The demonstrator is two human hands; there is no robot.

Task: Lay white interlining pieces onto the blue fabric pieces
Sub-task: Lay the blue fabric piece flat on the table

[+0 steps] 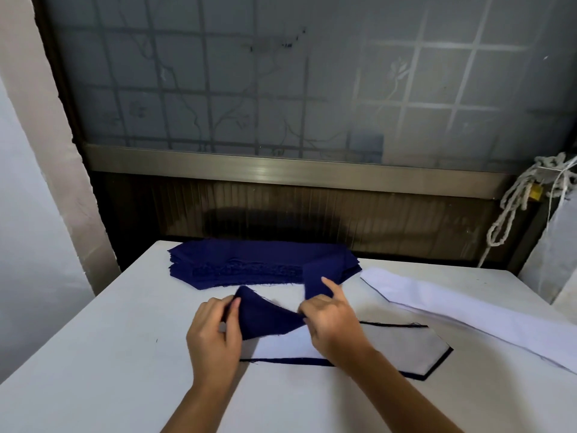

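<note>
White table (109, 339), top view from the head camera. Landmark: blue fabric stack (249, 260), many layers with frayed edges, lying at the far side of the table. Just nearer than the stack, a loose blue piece (268, 318) is lifted off the surface and sags in the middle; its right end rises and overlaps the stack's near right corner. Left hand (212, 332), near-left of the stack, pinches the piece's left end between thumb and curled fingers. Right hand (331, 320), near-right of the stack, grips the piece at its fold, the forefinger stretched up along the cloth and the other fingers curled. Nearer still than the stack, partly under both hands, a laid white interlining piece (402, 345) lies flat on a blue underlayer (290, 360), of which only a thin dark border shows along the edges. Right of the stack, touching its right corner, a white interlining pile (468, 304) of long strips runs toward the table's right edge. Behind the stack is a frosted grid window (281, 89). Far right of the stack hangs a knotted white rope (512, 201).
</note>
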